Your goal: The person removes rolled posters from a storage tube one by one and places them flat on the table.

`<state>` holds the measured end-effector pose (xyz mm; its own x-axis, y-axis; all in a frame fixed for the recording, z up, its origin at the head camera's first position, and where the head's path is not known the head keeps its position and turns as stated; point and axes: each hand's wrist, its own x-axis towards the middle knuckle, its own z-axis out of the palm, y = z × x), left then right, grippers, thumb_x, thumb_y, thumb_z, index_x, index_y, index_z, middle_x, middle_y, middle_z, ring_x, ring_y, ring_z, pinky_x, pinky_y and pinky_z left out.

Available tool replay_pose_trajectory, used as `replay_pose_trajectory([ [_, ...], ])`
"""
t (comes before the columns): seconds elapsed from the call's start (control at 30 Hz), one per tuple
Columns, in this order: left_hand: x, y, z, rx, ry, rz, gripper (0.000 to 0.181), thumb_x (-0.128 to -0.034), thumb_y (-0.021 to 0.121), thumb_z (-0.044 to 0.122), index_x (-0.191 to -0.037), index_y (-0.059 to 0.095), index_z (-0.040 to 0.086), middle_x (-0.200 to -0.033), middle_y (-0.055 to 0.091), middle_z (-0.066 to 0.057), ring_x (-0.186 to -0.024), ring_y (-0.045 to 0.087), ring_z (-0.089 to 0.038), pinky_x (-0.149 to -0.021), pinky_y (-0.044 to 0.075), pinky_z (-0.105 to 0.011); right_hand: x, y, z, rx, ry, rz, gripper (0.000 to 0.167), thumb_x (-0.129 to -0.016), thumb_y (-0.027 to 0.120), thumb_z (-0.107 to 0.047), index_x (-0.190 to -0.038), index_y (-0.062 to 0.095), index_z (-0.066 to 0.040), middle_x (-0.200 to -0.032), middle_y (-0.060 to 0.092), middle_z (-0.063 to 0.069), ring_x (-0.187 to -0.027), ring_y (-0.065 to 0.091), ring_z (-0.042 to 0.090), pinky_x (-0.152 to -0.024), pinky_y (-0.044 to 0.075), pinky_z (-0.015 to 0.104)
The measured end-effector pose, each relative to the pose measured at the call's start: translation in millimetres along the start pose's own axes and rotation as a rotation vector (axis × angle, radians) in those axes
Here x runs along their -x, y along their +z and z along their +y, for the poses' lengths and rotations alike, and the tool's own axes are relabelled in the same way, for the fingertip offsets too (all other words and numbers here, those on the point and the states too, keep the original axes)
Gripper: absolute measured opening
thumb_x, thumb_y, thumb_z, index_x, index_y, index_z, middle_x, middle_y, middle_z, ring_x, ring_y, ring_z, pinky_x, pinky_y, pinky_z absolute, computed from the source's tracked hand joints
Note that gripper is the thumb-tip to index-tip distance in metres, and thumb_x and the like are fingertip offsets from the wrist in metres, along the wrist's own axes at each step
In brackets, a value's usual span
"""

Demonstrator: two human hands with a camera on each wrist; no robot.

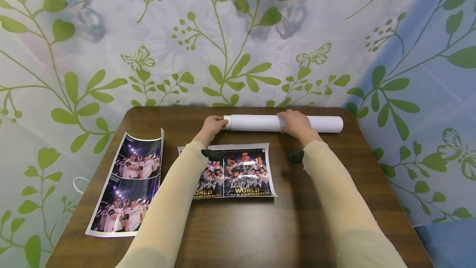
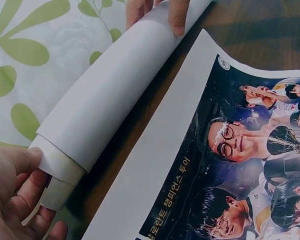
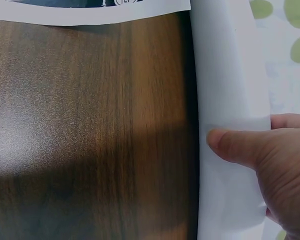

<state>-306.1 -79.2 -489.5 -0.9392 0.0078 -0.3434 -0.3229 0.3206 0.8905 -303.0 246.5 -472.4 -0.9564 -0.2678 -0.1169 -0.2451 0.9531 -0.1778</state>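
Note:
A long white paper roll (image 1: 256,123) lies along the far side of the table. At its left end a narrower inner roll (image 2: 60,192) sticks out, and my left hand (image 1: 213,127) pinches that end between thumb and fingers. My right hand (image 1: 296,124) grips the roll right of its middle, the thumb (image 3: 235,145) on the near side and the other fingers mostly hidden behind it. Just in front of the roll lies a glossy printed poster (image 1: 247,173) with people and lettering, partly covered by my left forearm in the head view.
Another poster (image 1: 136,158) with two group photos lies at the table's left side, its edges curling up. The brown wooden table (image 1: 241,235) ends at a curtain (image 1: 238,32) printed with green leaves. A white loop (image 1: 79,185) shows beyond the left edge.

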Motion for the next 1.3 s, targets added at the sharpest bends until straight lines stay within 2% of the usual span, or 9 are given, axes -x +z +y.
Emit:
replay_pose_trajectory([
  [0.3,-8.2,0.6,-1.9,0.003,-0.034,-0.004,0.043,-0.1043,0.062,0.024,-0.139,0.059,0.000,-0.141,0.055,-0.017,-0.130,0.050,-0.032,-0.110,0.039,-0.047,-1.4,-4.4,-2.8,0.015,0.020,-0.024,0.071,-0.087,0.084,-0.018,-0.150,0.052,-0.009,-0.143,0.055,0.021,-0.127,0.052,0.043,-0.101,0.044,0.059],
  [0.5,-9.2,-1.1,-1.5,-0.002,-0.047,-0.019,0.043,-0.1045,0.062,0.024,-0.140,0.058,0.000,-0.142,0.055,-0.017,-0.131,0.050,-0.032,-0.111,0.039,-0.048,-0.7,-5.9,-5.5,0.011,0.037,-0.039,0.072,-0.086,0.084,-0.018,-0.150,0.052,-0.010,-0.143,0.056,0.021,-0.127,0.053,0.042,-0.100,0.045,0.058],
  [0.8,-4.5,-4.3,3.1,-0.063,-0.016,-0.032,0.042,-0.1044,0.061,0.022,-0.138,0.058,-0.003,-0.140,0.055,-0.020,-0.126,0.051,-0.033,-0.108,0.041,-0.047,-2.0,-5.5,-5.0,0.017,0.030,-0.022,0.069,-0.085,0.085,-0.017,-0.147,0.055,-0.009,-0.140,0.058,0.020,-0.125,0.055,0.042,-0.101,0.045,0.057],
  [1.03,-9.8,-13.1,1.4,-0.080,-0.012,-0.030,0.040,-0.1041,0.062,0.022,-0.136,0.060,-0.003,-0.137,0.056,-0.020,-0.119,0.053,-0.030,-0.105,0.043,-0.045,-5.7,-5.8,-5.6,0.018,0.035,-0.022,0.069,-0.085,0.085,-0.016,-0.146,0.055,-0.008,-0.139,0.058,0.021,-0.124,0.055,0.043,-0.102,0.044,0.057],
  [1.3,-13.9,-20.7,1.6,-0.109,-0.010,-0.038,0.041,-0.1042,0.061,0.021,-0.137,0.059,-0.003,-0.139,0.055,-0.021,-0.122,0.052,-0.031,-0.105,0.043,-0.045,-10.7,-4.2,-4.8,0.013,0.043,-0.028,0.069,-0.084,0.085,-0.016,-0.146,0.056,-0.008,-0.139,0.058,0.021,-0.124,0.055,0.043,-0.102,0.044,0.057],
])
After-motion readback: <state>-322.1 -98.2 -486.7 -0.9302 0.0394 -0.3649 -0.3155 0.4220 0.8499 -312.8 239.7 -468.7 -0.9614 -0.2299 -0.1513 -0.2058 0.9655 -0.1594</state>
